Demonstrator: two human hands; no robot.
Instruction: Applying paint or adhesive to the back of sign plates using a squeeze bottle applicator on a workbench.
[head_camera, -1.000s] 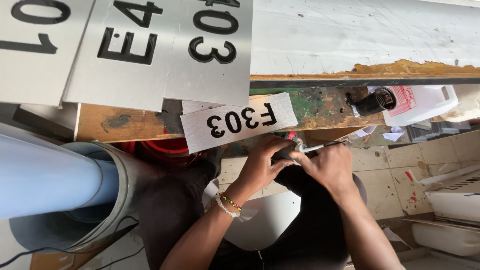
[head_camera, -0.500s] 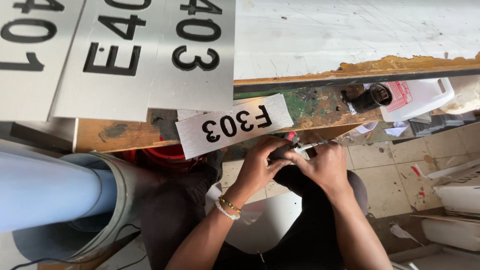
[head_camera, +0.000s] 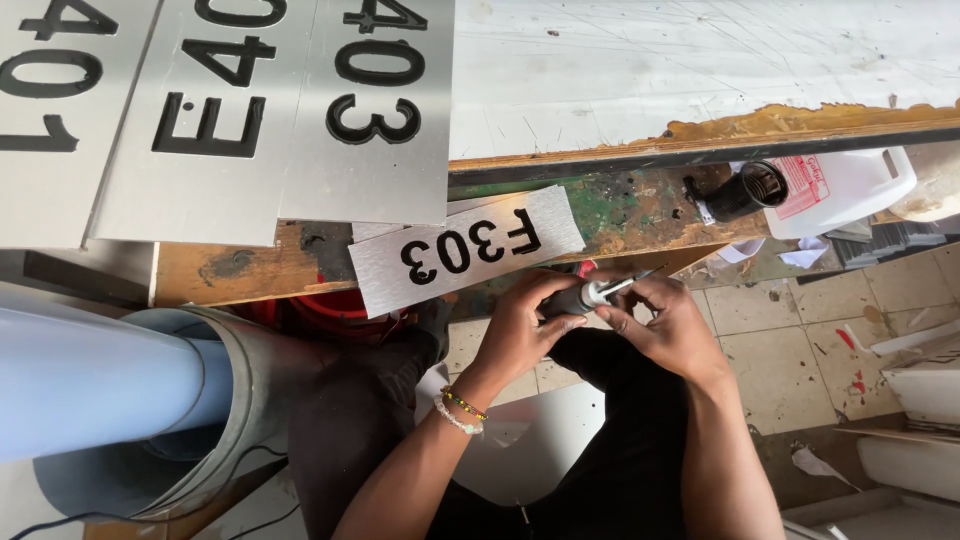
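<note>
My left hand (head_camera: 518, 330) is wrapped around the dark handle of a small craft knife (head_camera: 585, 296), held over my lap just below the bench edge. My right hand (head_camera: 665, 322) pinches the knife's silver metal tip with its fingers. Beaded bracelets (head_camera: 460, 410) sit on my left wrist. A small brushed-metal sign plate with black characters (head_camera: 465, 250) lies on the worn wooden bench edge (head_camera: 640, 205), just above my hands.
Larger metal sign plates (head_camera: 230, 110) with cut-out characters lie on the white worktop (head_camera: 700, 70). A white jug with a black cap (head_camera: 820, 190) lies under the bench at right. A metal duct with a blue pipe (head_camera: 120, 390) stands left. Tiled floor (head_camera: 790, 340) at right.
My view has shifted slightly, so the bench and plates sit a little differently in frame. Both hands stay on the knife with only small finger movements.
</note>
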